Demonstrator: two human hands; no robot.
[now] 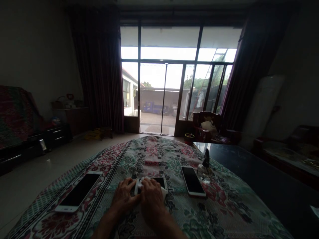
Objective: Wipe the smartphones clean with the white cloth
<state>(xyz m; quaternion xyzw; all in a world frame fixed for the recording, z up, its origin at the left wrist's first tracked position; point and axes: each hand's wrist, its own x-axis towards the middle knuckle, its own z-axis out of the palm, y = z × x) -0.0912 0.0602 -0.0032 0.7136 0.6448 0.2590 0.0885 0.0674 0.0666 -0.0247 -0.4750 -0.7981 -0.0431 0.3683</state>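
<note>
A white-framed smartphone lies sideways on the flowered cloth in front of me. My left hand grips its left end, the thumb stretched toward my right hand. On top of the screen, my right hand presses a white wipe, which sticks out past the fingers; whether it is tissue or fabric I cannot tell. Most of the phone is hidden under that hand. To the left lies a second white phone with a dark screen. Another white phone rests to the right, beside a clear spray bottle with a black top.
The patterned tablecloth covers the rounded surface before me. A dark glossy table adjoins it on the right. Beyond stand a wooden chair, glass doors and dark curtains. Low black drawers stand at the left.
</note>
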